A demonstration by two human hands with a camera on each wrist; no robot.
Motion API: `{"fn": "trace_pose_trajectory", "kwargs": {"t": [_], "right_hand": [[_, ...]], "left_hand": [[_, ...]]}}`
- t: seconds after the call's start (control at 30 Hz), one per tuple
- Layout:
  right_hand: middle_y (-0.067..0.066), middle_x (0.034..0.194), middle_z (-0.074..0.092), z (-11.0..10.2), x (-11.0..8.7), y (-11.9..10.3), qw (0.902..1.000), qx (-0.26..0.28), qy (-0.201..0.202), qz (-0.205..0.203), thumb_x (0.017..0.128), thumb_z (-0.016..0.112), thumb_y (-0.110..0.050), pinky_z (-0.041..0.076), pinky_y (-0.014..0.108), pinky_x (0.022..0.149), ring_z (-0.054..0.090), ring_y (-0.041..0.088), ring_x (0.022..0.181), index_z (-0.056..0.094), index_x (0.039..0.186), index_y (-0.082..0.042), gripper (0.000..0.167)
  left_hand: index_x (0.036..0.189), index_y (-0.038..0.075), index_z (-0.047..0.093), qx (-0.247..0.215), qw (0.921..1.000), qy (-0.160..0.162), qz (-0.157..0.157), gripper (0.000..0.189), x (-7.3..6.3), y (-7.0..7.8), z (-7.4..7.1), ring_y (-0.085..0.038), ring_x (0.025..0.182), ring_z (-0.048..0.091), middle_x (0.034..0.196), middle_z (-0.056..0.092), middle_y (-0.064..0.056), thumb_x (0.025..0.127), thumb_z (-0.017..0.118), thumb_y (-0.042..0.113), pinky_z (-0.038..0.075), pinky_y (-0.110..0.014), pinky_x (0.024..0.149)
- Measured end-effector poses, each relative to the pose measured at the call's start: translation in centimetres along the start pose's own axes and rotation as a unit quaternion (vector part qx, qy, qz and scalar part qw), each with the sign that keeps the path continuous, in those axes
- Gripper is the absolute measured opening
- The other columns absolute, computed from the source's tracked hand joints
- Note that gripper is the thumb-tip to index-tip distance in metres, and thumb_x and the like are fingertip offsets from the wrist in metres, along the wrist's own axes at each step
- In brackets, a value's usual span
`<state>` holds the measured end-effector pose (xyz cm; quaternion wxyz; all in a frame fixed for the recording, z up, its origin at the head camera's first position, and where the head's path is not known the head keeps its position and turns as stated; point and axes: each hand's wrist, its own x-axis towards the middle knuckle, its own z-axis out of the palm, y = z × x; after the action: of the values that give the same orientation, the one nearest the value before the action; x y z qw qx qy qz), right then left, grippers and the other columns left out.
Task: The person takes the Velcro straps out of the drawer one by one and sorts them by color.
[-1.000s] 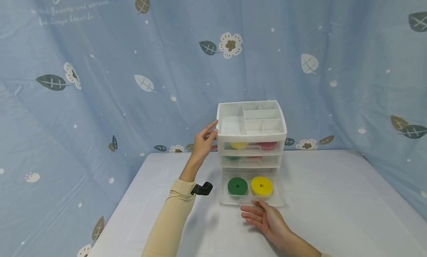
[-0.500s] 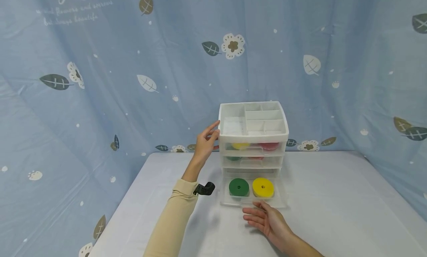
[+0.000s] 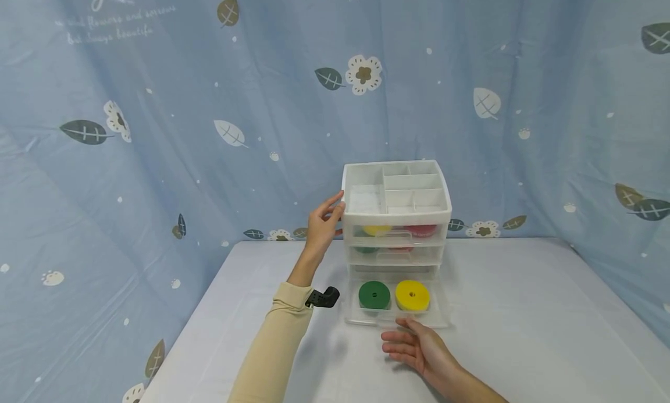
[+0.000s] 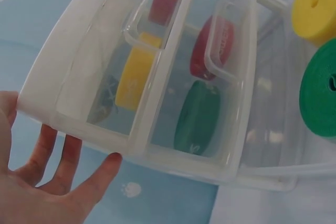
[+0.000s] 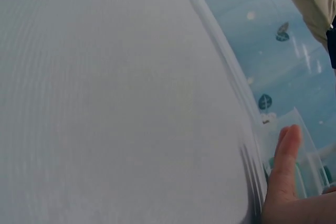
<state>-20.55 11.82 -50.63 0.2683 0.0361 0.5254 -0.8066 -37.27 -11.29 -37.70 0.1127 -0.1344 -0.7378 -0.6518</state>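
A white plastic drawer unit stands on the table, its bottom drawer pulled out. In that drawer lie a green roll and a yellow roll, side by side. My left hand rests its spread fingertips against the unit's left side, near the top; the left wrist view shows those fingers along the side edge. Palm turned sideways, my right hand has its fingers extended just in front of the open drawer, thumb at the drawer's front edge. It holds nothing.
Through the upper two clear drawers show a yellow roll, a green roll and red rolls, one being a red roll. A divided tray tops the unit. Behind hangs a blue patterned curtain; a white cloth covers the table.
Both hands keep nearly the same place and pose. The whole head view shifts slightly; the drawer and the rolls stay where they were.
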Motion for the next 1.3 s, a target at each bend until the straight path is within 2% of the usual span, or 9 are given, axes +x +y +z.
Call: {"fn": "trace_pose_trajectory", "kwargs": {"t": [0.3, 0.47, 0.57, 0.63, 0.8, 0.93, 1.03, 1.13, 1.3], "right_hand": [[0.012, 0.117, 0.069, -0.3, -0.4, -0.5, 0.9911, -0.132, -0.017, 0.008, 0.103, 0.045, -0.045, 0.06, 0.033, 0.083, 0.071, 0.02, 0.095, 0.024, 0.148, 0.009, 0.074], [0.01, 0.118, 0.066, -0.1, -0.4, -1.5, 0.9761, -0.213, -0.038, -0.017, 0.102, 0.049, -0.045, 0.06, 0.033, 0.08, 0.069, 0.019, 0.096, 0.04, 0.14, 0.006, 0.065], [0.014, 0.116, 0.067, -0.1, -0.2, -2.5, 0.9597, -0.27, -0.055, -0.053, 0.103, 0.05, -0.04, 0.061, 0.035, 0.076, 0.069, 0.023, 0.094, 0.047, 0.134, 0.007, 0.056], [0.018, 0.114, 0.067, -0.1, -0.2, -3.5, 0.943, -0.314, -0.073, -0.082, 0.104, 0.05, -0.035, 0.061, 0.036, 0.073, 0.069, 0.027, 0.093, 0.051, 0.13, 0.008, 0.05], [0.015, 0.106, 0.069, -0.1, -0.5, -6.5, 0.8841, -0.429, -0.085, -0.165, 0.101, 0.057, -0.028, 0.06, 0.032, 0.066, 0.069, 0.025, 0.086, 0.061, 0.12, 0.004, 0.038], [0.006, 0.103, 0.069, 0.0, -0.3, -8.8, 0.8294, -0.503, -0.064, -0.235, 0.096, 0.065, -0.03, 0.058, 0.026, 0.071, 0.066, 0.011, 0.089, 0.066, 0.112, -0.007, 0.028], [0.004, 0.101, 0.07, -0.1, 0.0, -9.9, 0.797, -0.535, -0.055, -0.274, 0.093, 0.069, -0.026, 0.057, 0.025, 0.077, 0.065, 0.007, 0.092, 0.067, 0.107, -0.011, 0.021], [0.006, 0.099, 0.07, -0.4, 0.5, -10.6, 0.7767, -0.56, -0.05, -0.284, 0.091, 0.072, -0.022, 0.057, 0.025, 0.078, 0.065, 0.009, 0.09, 0.066, 0.106, -0.01, 0.02], [0.011, 0.099, 0.07, -1.0, 1.5, -11.0, 0.7635, -0.591, -0.024, -0.26, 0.086, 0.077, -0.017, 0.056, 0.022, 0.074, 0.064, 0.014, 0.088, 0.066, 0.106, -0.004, 0.026]], "left_hand": [[0.134, 0.044, 0.057, 0.01, 0.9999, -0.003, 0.001, 0.036, -0.1, -0.1, -0.3, -0.023, 0.105, 0.065, 0.122, 0.061, -0.008, 0.099, 0.056, 0.044, 0.06, -0.046, 0.083], [0.134, 0.046, 0.057, 0.008, 1.0, 0.0, 0.002, 0.035, -0.1, -0.1, -0.3, -0.023, 0.105, 0.066, 0.122, 0.06, -0.007, 0.099, 0.056, 0.044, 0.061, -0.043, 0.082], [0.134, 0.045, 0.057, 0.003, 1.0, -0.001, 0.003, 0.035, -0.1, 0.0, -0.3, -0.024, 0.105, 0.066, 0.123, 0.061, -0.009, 0.099, 0.057, 0.043, 0.061, -0.044, 0.083], [0.134, 0.045, 0.057, 0.001, 1.0, -0.002, 0.002, 0.035, -0.1, 0.0, -0.2, -0.024, 0.105, 0.066, 0.124, 0.061, -0.009, 0.099, 0.057, 0.044, 0.06, -0.044, 0.083], [0.135, 0.044, 0.056, -0.003, 1.0, -0.005, 0.004, 0.037, -0.1, 0.1, -0.1, -0.025, 0.107, 0.066, 0.126, 0.06, -0.011, 0.099, 0.056, 0.044, 0.06, -0.045, 0.084], [0.135, 0.043, 0.056, -0.007, 0.9999, -0.004, 0.008, 0.036, -0.1, 0.0, -0.1, -0.024, 0.106, 0.066, 0.127, 0.06, -0.013, 0.099, 0.056, 0.042, 0.06, -0.044, 0.084], [0.135, 0.043, 0.057, -0.01, 0.9999, -0.002, 0.01, 0.035, -0.1, -0.1, 0.0, -0.023, 0.104, 0.067, 0.125, 0.061, -0.012, 0.1, 0.056, 0.041, 0.06, -0.046, 0.083], [0.135, 0.043, 0.056, -0.01, 0.9999, -0.003, 0.009, 0.035, -0.1, -0.2, 0.1, -0.022, 0.103, 0.067, 0.123, 0.062, -0.01, 0.1, 0.055, 0.04, 0.06, -0.046, 0.083], [0.139, 0.037, 0.055, -0.017, 0.9998, -0.009, 0.01, 0.039, -0.3, -0.4, 0.1, -0.024, 0.106, 0.067, 0.123, 0.061, -0.01, 0.1, 0.055, 0.04, 0.06, -0.045, 0.084]]}}
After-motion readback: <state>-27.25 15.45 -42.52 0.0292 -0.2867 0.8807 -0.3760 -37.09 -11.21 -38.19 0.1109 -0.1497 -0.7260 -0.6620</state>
